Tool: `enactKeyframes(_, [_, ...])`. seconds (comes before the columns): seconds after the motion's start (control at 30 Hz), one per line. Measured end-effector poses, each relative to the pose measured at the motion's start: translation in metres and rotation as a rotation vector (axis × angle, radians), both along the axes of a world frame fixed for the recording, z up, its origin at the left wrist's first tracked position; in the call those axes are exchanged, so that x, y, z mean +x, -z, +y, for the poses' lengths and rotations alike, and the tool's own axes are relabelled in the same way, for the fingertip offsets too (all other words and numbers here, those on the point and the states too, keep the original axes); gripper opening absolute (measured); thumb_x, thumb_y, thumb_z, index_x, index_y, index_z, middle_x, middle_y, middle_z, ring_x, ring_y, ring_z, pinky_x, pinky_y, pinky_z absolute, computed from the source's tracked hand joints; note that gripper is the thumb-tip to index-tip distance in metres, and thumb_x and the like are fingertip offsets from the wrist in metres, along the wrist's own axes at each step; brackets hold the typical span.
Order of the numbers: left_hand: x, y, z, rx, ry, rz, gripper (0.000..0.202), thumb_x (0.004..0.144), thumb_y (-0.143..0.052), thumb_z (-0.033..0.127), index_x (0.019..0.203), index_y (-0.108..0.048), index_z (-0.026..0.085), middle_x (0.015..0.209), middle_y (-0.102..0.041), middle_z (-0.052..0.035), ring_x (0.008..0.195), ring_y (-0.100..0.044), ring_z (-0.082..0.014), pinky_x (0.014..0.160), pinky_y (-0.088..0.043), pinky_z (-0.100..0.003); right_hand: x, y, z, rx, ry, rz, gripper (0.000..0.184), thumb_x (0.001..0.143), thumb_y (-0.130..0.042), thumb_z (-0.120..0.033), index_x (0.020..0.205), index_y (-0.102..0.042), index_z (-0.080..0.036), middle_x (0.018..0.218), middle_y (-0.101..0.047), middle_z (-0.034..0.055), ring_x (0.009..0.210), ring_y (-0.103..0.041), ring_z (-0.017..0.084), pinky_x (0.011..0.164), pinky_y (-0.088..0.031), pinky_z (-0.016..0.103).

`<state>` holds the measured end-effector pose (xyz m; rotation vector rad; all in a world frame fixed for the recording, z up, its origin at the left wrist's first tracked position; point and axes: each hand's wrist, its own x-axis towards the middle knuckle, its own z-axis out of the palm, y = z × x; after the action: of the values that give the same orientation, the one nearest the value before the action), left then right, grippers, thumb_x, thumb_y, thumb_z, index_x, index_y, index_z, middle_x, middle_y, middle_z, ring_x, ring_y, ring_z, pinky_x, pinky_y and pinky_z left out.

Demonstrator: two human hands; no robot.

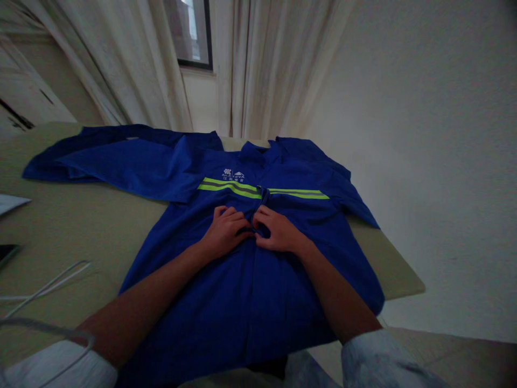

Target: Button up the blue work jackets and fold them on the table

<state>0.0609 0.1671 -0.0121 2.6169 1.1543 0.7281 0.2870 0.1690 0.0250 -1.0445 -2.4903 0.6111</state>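
A blue work jacket with a yellow-green reflective stripe across the chest and a white logo lies front up, its collar at the far side and its hem towards me. My left hand and my right hand meet at the front opening, just below the stripe. Both have their fingers closed in a pinch on the jacket's front edges. Between the fingertips, any button or fastener is too small to make out. Above my hands the placket flap stands slightly raised at the stripe.
The jacket covers much of a pale table, whose right corner sticks out near the wall. At the left lie a white cable, a dark phone-like object and a white paper-like item. Curtains hang behind.
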Motion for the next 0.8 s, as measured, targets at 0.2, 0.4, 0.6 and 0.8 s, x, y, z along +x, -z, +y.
enactKeyframes(0.2, [0.0,-0.001,0.0,-0.007,0.001,0.005,0.008,0.098,-0.069,0.029,0.097,-0.076,0.025,0.09,-0.071,-0.0022,0.096,-0.057,-0.0239,0.097,-0.029,-0.047,-0.007,0.0,-0.005,0.083,0.062,-0.073,0.015,0.082,-0.068,-0.02,0.095,-0.059,-0.021,0.105,-0.058,0.0029,0.091,-0.058,0.017,0.077,-0.043,0.026])
enactKeyframes(0.4, [0.0,0.002,0.002,0.003,0.033,-0.001,0.009,0.099,-0.067,0.026,0.098,-0.076,0.025,0.091,-0.07,-0.0023,0.096,-0.056,-0.023,0.096,-0.028,-0.046,-0.017,-0.001,-0.013,0.109,0.235,-0.313,0.01,0.09,-0.063,-0.031,0.092,-0.065,-0.021,0.096,-0.063,0.0029,0.079,-0.059,0.017,0.065,-0.038,0.029])
enactKeyframes(0.6, [0.001,0.004,0.005,-0.014,0.044,0.01,0.009,0.098,-0.068,0.027,0.096,-0.076,0.025,0.088,-0.068,-0.0024,0.094,-0.055,-0.0229,0.095,-0.028,-0.045,-0.028,-0.001,-0.019,0.119,0.34,-0.412,0.013,0.092,-0.06,-0.029,0.1,-0.067,-0.021,0.106,-0.066,0.0059,0.086,-0.064,0.02,0.068,-0.042,0.03])
enactKeyframes(0.8, [0.002,0.001,0.002,0.062,0.067,0.048,0.011,0.099,-0.065,0.027,0.097,-0.075,0.023,0.09,-0.069,-0.0034,0.095,-0.055,-0.0234,0.098,-0.029,-0.047,-0.033,-0.004,-0.024,0.107,0.422,-0.486,0.017,0.095,-0.055,-0.029,0.105,-0.066,-0.02,0.111,-0.066,0.0087,0.087,-0.066,0.021,0.071,-0.045,0.032])
